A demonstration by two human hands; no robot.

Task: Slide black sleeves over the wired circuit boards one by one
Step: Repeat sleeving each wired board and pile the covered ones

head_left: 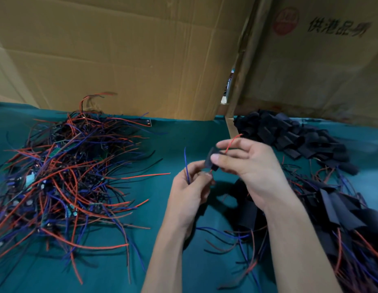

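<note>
Threading a black sleeve over one wired board, mid-table.

Head view: the left hand [191, 178] pinches the board's blue and red wires to steady it, while the right hand [245, 163] grips the black sleeve [211, 159] to draw it along. Bare wired boards [63, 172] lie piled left, spare sleeves [289, 134] far right, sleeved boards [336, 212] near right, within reach.

Right hand [247, 163] pinches black sleeve [211, 160]; left hand [191, 182] grips its blue wire [186, 163]. Unsleeved board pile [63, 172] left, loose sleeves [293, 140] back right, green cloth [183, 134].
</note>
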